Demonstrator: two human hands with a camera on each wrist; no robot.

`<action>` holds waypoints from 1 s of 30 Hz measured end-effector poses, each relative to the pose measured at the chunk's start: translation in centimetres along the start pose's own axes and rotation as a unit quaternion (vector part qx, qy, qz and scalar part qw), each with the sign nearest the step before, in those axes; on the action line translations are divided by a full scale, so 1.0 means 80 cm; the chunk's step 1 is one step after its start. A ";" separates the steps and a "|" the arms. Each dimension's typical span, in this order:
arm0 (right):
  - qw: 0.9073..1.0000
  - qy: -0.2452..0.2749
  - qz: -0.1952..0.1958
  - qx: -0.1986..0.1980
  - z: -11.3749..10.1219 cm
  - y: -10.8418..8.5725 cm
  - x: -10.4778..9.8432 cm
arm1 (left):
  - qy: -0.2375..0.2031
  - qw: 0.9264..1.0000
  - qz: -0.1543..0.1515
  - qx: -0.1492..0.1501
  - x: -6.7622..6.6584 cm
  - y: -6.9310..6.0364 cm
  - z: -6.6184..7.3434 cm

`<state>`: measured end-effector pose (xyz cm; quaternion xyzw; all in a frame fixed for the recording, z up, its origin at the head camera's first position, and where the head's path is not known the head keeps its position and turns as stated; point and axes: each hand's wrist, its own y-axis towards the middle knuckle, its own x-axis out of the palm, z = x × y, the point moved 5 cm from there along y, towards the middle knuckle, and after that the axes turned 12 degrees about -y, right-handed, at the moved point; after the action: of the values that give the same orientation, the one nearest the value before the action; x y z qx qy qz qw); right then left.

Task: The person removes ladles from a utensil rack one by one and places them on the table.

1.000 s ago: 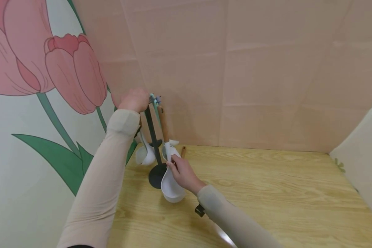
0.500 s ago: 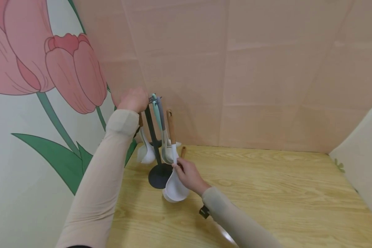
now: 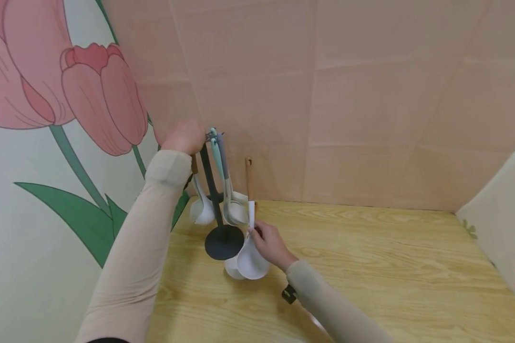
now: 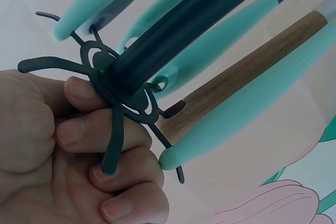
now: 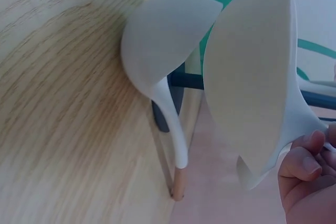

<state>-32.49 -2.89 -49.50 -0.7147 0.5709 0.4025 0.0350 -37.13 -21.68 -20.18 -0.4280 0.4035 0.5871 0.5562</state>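
Note:
My left hand (image 3: 182, 138) grips the hooked top of a black utensil stand (image 3: 210, 176); in the left wrist view its fingers curl beneath the hook ring (image 4: 118, 93). In my right hand (image 3: 273, 244) is a white ladle (image 3: 254, 263), pinched at the neck, bowl down and wooden handle up, just right of the stand's round base (image 3: 223, 243). Below the held ladle, a second white ladle (image 5: 163, 40) lies on the table, its handle partly hidden in the head view. Utensils with teal handles (image 4: 231, 40) and a wooden handle (image 4: 241, 77) hang from the hooks.
A white ladle bowl (image 3: 203, 212) and pale spoons (image 3: 235, 213) hang around the stand. The wood-grain table (image 3: 369, 257) stretches right. A tulip-printed wall (image 3: 34, 228) stands close on the left, a pinkish wall covering (image 3: 369, 119) behind.
My right hand has moved the ladle rightward, away from the stand, and its handle has swung from leaning left to nearly upright. My left hand has stayed on the stand's top.

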 end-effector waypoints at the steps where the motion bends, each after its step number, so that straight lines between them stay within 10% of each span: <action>1: 1.000 0.000 -0.001 0.005 0.002 -0.001 -0.001 | -0.002 1.000 0.000 0.000 0.000 0.000 0.000; 30: 0.989 0.009 -0.050 0.136 0.072 -0.013 0.002 | 0.031 0.999 -0.011 0.013 0.001 0.001 0.003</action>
<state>-34.71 0.27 -53.89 -0.7348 0.5838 0.3125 0.1468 -37.24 -21.41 -20.22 -0.4428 0.4235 0.5622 0.5554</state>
